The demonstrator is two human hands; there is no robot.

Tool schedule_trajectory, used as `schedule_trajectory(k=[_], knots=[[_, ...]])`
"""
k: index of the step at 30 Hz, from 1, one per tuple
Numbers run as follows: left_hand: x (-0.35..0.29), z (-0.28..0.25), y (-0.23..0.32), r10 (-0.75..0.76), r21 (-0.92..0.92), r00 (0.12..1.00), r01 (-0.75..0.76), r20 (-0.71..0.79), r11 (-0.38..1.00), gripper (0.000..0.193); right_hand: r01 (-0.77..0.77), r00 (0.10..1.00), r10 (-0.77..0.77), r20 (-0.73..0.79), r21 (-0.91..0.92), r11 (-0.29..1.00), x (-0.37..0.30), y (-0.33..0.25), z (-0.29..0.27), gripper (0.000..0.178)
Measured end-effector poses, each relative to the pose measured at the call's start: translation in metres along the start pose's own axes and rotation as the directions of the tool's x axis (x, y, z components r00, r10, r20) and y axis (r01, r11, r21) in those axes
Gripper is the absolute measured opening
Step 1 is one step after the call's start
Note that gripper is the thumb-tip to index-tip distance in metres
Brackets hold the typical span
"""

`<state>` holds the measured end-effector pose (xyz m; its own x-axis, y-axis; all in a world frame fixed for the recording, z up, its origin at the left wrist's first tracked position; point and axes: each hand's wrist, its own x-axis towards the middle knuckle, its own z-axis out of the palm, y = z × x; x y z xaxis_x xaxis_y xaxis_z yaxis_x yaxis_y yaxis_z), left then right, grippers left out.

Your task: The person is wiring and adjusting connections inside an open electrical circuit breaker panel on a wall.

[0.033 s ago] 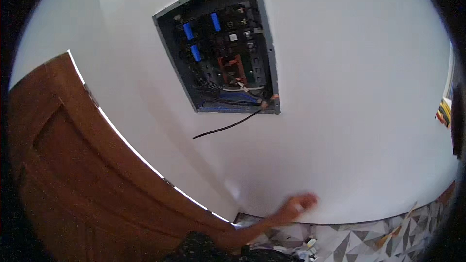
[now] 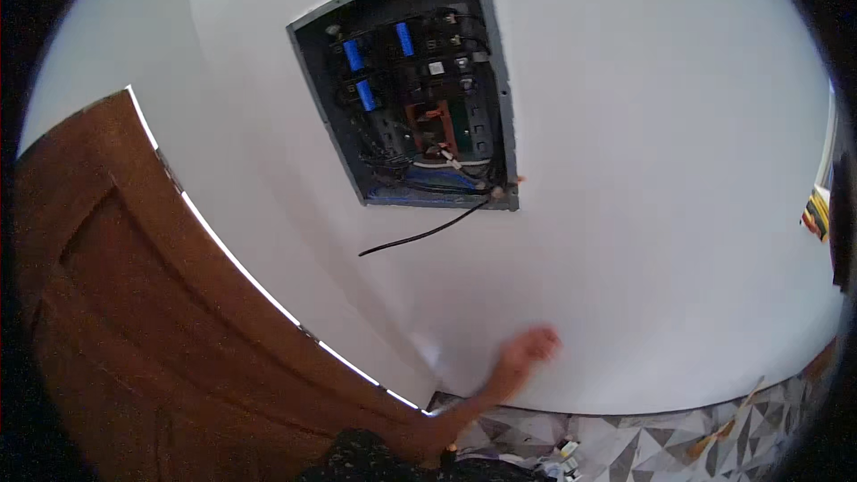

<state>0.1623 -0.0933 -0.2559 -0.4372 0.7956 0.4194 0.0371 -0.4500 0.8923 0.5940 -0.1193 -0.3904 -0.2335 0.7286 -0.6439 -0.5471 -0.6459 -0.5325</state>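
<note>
My left hand (image 2: 530, 346) is raised in front of the white wall, below the open electrical panel (image 2: 511, 138), and touches neither the panel nor its wires. Its fingers look curled together, though motion blurs them. Whatever they may hold is too small or hidden to make out. My right hand is outside the picture. Inside the grey metal box are black parts, three blue pieces (image 2: 404, 39) and a reddish-brown frame (image 2: 416, 125). Several cables are bunched along its bottom. One black wire (image 2: 420, 236) hangs out over the lower edge, its free end pointing left.
A brown wooden door (image 2: 152, 277) stands at the left. On the patterned tile floor (image 2: 625, 446) lie small white items (image 2: 569, 451) and a brush-like tool with a thin handle (image 2: 714, 437). Yellow, red and dark strips (image 2: 816, 214) show at the right edge.
My left hand has moved up and a little to the left. The view has shifted slightly; the panel and hanging wire otherwise look the same.
</note>
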Motion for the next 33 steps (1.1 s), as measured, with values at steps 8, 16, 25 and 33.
schedule_trajectory(k=[8,16,25,33], knots=[[0.027,-0.046,0.096,0.426,0.207,0.817,-0.374,-0.388,0.904,0.036,-0.087,0.976,0.063,0.21,0.108,0.99,0.021,0.027,0.0,0.029],[-0.066,0.136,-0.091,-0.51,0.469,0.28,0.203,0.813,0.86,0.023,0.398,0.874,-0.464,0.146,-0.763,0.509,0.043,-0.048,-0.01,0.064],[-0.211,0.199,-0.17,-0.199,0.203,-0.254,-0.013,0.946,0.979,0.017,0.334,0.847,-0.356,0.394,0.127,0.934,-0.067,-0.043,-0.026,0.093],[-0.151,0.275,-0.053,-0.475,0.344,0.395,0.36,0.786,0.867,0.025,0.236,0.752,-0.423,0.505,0.393,0.889,-0.094,-0.023,-0.029,0.095]])
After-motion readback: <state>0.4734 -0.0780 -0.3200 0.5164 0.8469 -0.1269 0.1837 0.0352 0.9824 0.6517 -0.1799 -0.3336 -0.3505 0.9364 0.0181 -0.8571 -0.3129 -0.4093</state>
